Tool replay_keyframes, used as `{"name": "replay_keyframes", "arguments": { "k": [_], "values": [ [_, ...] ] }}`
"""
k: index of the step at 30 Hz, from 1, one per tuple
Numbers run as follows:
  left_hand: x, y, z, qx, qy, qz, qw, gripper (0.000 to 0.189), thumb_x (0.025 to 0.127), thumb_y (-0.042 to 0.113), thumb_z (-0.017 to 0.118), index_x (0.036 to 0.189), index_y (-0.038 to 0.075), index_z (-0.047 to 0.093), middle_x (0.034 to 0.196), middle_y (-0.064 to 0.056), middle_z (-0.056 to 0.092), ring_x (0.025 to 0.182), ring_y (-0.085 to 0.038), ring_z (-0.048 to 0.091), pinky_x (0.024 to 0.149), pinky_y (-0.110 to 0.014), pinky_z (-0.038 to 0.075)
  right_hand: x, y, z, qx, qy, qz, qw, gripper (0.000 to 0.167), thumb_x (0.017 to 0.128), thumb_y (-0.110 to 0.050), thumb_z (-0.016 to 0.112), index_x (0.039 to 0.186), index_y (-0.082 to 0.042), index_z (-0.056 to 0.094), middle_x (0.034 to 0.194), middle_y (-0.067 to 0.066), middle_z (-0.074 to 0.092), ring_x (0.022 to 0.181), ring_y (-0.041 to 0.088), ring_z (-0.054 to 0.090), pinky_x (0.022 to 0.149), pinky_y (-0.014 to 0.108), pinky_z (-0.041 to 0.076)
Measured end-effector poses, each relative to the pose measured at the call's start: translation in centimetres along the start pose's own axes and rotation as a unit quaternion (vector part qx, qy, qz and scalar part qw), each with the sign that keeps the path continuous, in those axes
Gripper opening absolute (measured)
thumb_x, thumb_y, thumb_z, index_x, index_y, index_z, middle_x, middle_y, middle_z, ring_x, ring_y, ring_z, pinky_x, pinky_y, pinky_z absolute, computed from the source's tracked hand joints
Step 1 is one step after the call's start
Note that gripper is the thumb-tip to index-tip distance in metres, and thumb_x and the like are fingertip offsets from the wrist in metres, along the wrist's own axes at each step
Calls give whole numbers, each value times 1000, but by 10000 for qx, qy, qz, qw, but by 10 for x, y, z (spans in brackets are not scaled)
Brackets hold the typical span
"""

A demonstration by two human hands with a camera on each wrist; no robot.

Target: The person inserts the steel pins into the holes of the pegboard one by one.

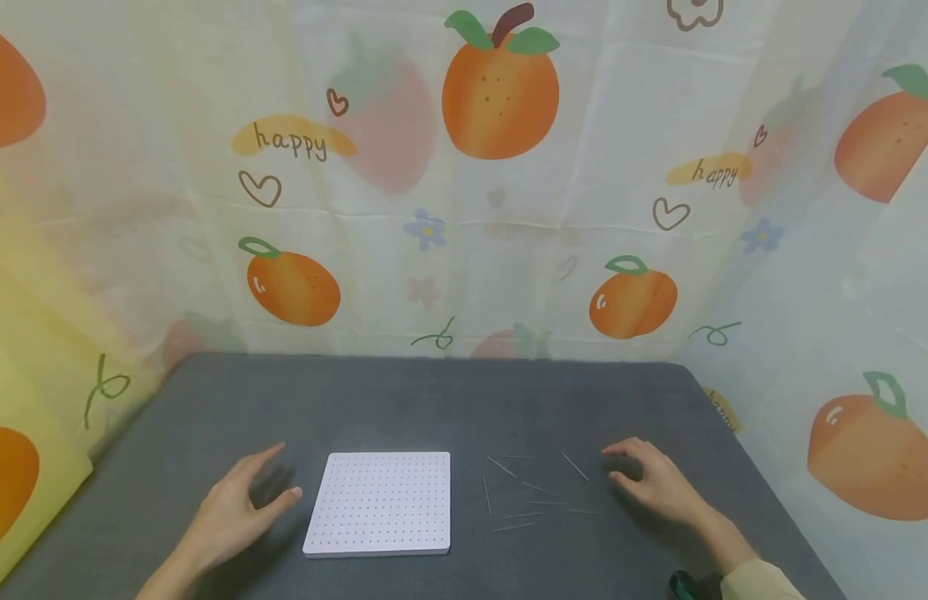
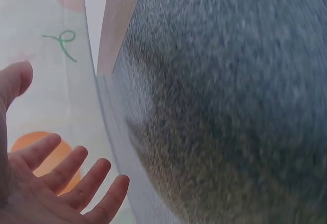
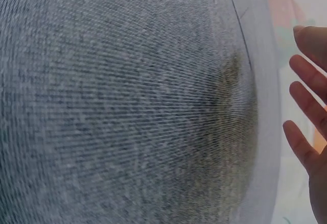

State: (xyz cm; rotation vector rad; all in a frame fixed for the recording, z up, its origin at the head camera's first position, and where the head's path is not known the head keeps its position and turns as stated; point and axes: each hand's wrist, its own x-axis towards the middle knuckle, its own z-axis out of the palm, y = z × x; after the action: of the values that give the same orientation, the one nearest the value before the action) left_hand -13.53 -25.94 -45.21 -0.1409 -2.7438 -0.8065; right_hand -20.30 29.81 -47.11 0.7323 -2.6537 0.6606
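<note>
A white square pegboard [image 1: 381, 504] with rows of small holes lies flat on the dark grey table. Just left of it, my left hand [image 1: 235, 508] hovers with thumb and fingers spread and nothing in them. In the left wrist view the board's edge [image 2: 115, 29] shows beyond the extended fingers [image 2: 84, 183]. Several thin, needle-like metal pins [image 1: 537, 488] are scattered right of the board. My right hand [image 1: 655, 483] is to the right of these pins, its fingers relaxed and holding nothing. Two pins [image 3: 241, 29] also show near the fingers in the right wrist view.
The grey table [image 1: 434, 400] reaches back to a fruit-printed curtain [image 1: 509, 250], which also hangs along both sides. A dark object with a green part [image 1: 683, 586] sits by the right sleeve [image 1: 760, 581] at the front.
</note>
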Motion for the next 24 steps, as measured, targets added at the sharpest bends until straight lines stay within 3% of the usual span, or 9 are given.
{"name": "replay_keyframes", "arguments": {
  "k": [8, 15, 18, 24],
  "values": [
    [-1, 5, 5, -486, -50, -492, 9976, 59, 77, 36, 71, 126, 7, 53, 112, -24, 61, 91, -37, 63, 70, -47, 51, -2, 3, 7, 49, 25, 64, 10000, 31, 72, -6, 74, 100, -15, 65, 97, -8, 62, 93, 16, 58, 78, 39, 49],
    [0, 8, 9, -1051, -699, -996, 9870, 56, 78, 32, 72, 125, 9, 54, 118, -15, 61, 93, -25, 65, 64, -25, 51, -3, 4, 14, 113, 7, 95, 9999, 27, 72, -7, 75, 97, -15, 66, 93, -8, 62, 89, 14, 58, 78, 36, 48],
    [0, 9, 11, -1273, -879, -1196, 9807, 54, 78, 29, 72, 124, 8, 55, 117, -15, 61, 90, -22, 66, 62, -22, 51, -3, 2, 16, 265, -82, 135, 9995, 25, 73, -7, 74, 96, -14, 66, 91, -8, 61, 87, 14, 58, 76, 34, 49],
    [0, 10, 19, -1426, -943, -1456, 9745, 48, 78, 22, 72, 121, 7, 58, 114, -14, 63, 85, -18, 65, 60, -22, 51, -2, 0, 21, 365, -132, 272, 9989, 22, 74, -8, 73, 93, -15, 66, 88, -9, 60, 83, 9, 55, 72, 28, 47]
  ]
}}
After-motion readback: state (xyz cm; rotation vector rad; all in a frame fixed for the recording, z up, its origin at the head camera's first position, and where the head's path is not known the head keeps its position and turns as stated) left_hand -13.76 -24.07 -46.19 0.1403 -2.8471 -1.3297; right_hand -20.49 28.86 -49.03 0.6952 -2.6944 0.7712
